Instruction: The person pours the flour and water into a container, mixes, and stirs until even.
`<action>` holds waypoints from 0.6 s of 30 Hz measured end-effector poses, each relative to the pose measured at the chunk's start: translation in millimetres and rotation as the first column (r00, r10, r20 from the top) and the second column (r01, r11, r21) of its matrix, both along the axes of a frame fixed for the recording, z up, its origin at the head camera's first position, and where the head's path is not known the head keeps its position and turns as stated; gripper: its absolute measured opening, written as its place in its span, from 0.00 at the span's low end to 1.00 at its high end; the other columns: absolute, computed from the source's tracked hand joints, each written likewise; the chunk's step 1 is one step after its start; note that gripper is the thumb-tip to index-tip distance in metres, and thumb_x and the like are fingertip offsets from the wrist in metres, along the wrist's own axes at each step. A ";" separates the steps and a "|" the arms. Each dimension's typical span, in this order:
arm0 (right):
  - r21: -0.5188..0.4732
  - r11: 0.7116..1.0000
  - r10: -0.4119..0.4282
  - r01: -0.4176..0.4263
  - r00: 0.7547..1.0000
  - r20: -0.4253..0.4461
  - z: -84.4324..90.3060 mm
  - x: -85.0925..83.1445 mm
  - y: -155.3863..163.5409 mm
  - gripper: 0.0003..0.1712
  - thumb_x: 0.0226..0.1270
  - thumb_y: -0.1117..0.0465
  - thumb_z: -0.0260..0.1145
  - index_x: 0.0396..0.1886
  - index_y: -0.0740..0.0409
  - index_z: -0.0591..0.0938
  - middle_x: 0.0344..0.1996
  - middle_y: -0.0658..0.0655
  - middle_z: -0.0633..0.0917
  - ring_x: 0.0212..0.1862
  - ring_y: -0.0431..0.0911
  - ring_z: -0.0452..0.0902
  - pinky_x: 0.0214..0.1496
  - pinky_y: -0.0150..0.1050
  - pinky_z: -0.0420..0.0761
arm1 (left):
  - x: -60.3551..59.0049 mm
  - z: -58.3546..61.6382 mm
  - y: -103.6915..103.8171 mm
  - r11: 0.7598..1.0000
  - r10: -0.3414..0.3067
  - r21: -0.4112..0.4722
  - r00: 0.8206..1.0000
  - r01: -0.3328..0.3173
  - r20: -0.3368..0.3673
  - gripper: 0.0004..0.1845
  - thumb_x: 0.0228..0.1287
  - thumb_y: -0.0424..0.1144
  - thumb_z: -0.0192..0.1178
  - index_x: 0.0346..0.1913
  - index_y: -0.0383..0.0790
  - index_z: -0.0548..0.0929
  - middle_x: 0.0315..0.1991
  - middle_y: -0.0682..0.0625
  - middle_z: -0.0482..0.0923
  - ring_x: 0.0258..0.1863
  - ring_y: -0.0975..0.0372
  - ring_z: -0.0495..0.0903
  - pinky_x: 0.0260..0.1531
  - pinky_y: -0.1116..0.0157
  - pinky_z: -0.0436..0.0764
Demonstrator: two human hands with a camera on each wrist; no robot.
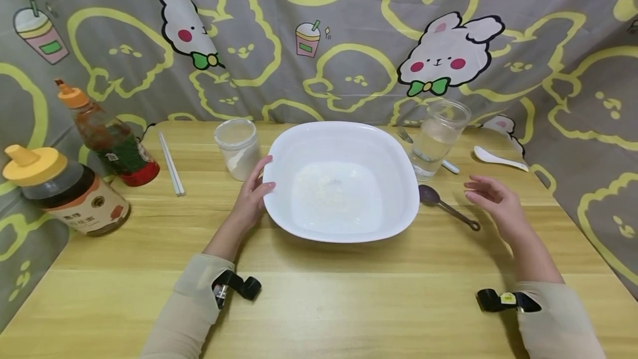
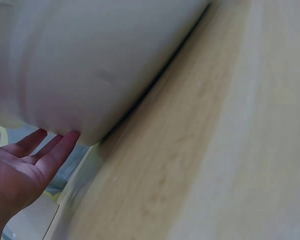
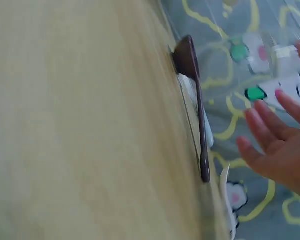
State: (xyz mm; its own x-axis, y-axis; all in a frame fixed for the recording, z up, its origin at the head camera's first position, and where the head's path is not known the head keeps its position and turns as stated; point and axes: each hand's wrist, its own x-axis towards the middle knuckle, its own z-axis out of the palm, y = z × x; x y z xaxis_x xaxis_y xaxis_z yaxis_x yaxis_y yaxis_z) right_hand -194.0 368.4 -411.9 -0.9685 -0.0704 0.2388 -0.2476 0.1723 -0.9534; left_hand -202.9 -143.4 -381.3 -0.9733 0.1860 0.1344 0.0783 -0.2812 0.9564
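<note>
The left hand (image 1: 251, 195) steadies the white bowl (image 1: 344, 143) mid-table, fingers straight against its rim; the right hand (image 1: 493, 201) hovers, fingers loosely spread, near the dark spoon (image 1: 446, 206); seemingly a pickup comes next, needing a pinch on its handle.

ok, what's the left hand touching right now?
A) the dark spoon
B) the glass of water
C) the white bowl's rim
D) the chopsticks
C: the left hand rests with straight fingers against the left rim of the white bowl; the dark spoon lies on the bowl's other side, near the open right hand.
</note>
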 end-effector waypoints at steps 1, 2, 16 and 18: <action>0.067 0.998 0.005 -0.006 1.000 0.025 2.4 4.4 0.2 0.27 0.57 0.64 0.59 0.57 0.64 0.65 0.44 0.49 0.76 0.45 0.37 0.71 0.43 0.22 0.70 | -0.1 -0.1 0.2 1.000 0.003 -0.001 1.000 -0.003 -0.002 0.31 0.54 0.27 0.46 0.63 0.45 0.57 0.54 0.34 0.60 0.40 0.50 0.72 0.29 0.61 0.79; 0.106 0.994 0.000 -0.006 0.999 0.052 5.0 9.3 -0.9 0.27 0.58 0.64 0.58 0.58 0.63 0.65 0.44 0.48 0.76 0.45 0.36 0.71 0.43 0.21 0.70 | -0.2 -0.1 0.5 1.000 0.005 -0.003 1.000 -0.005 -0.001 0.31 0.54 0.28 0.46 0.63 0.45 0.57 0.54 0.34 0.60 0.40 0.51 0.72 0.29 0.61 0.79; 0.303 0.953 -0.057 0.017 0.990 0.125 7.8 36.1 -2.0 0.15 0.55 0.66 0.60 0.44 0.63 0.76 0.30 0.41 0.78 0.32 0.33 0.70 0.31 0.24 0.68 | 0.9 1.8 0.6 1.000 0.006 -0.010 1.000 -0.006 0.014 0.31 0.53 0.29 0.47 0.63 0.46 0.56 0.55 0.37 0.59 0.44 0.49 0.68 0.33 0.59 0.78; 0.350 0.936 -0.075 0.027 0.989 0.125 6.1 35.9 -1.9 0.15 0.54 0.65 0.61 0.43 0.65 0.76 0.28 0.41 0.79 0.31 0.34 0.70 0.30 0.25 0.67 | 0.9 1.5 1.1 1.000 0.007 -0.011 1.000 -0.006 0.019 0.32 0.53 0.29 0.47 0.63 0.46 0.56 0.56 0.38 0.59 0.44 0.49 0.68 0.33 0.60 0.78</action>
